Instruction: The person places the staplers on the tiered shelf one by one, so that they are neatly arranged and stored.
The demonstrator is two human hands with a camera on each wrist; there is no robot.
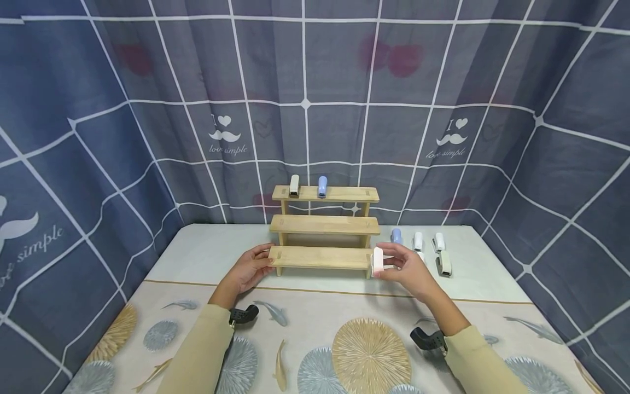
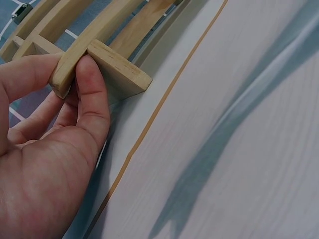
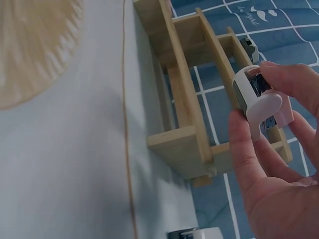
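Observation:
My left hand (image 1: 250,266) pinches the left end of the lowest step of a three-tier wooden stand (image 1: 322,257); in the left wrist view its thumb and fingers (image 2: 91,87) close on the board's corner. Between the thumb and fingers of my right hand (image 1: 406,268) is a small white-and-pink stapler (image 1: 377,261), held at the right end of that step. The right wrist view shows the stapler (image 3: 263,107) with metal parts in its opening; whether it touches the board I cannot tell. On the top step stand a cream stapler (image 1: 294,186) and a blue stapler (image 1: 322,186).
Right of the stand, several more small staplers lie on the table: a blue one (image 1: 396,236), white ones (image 1: 439,242) and a pale green one (image 1: 444,263). One is partly hidden behind my right hand. A checked curtain (image 1: 334,131) closes off the back and sides.

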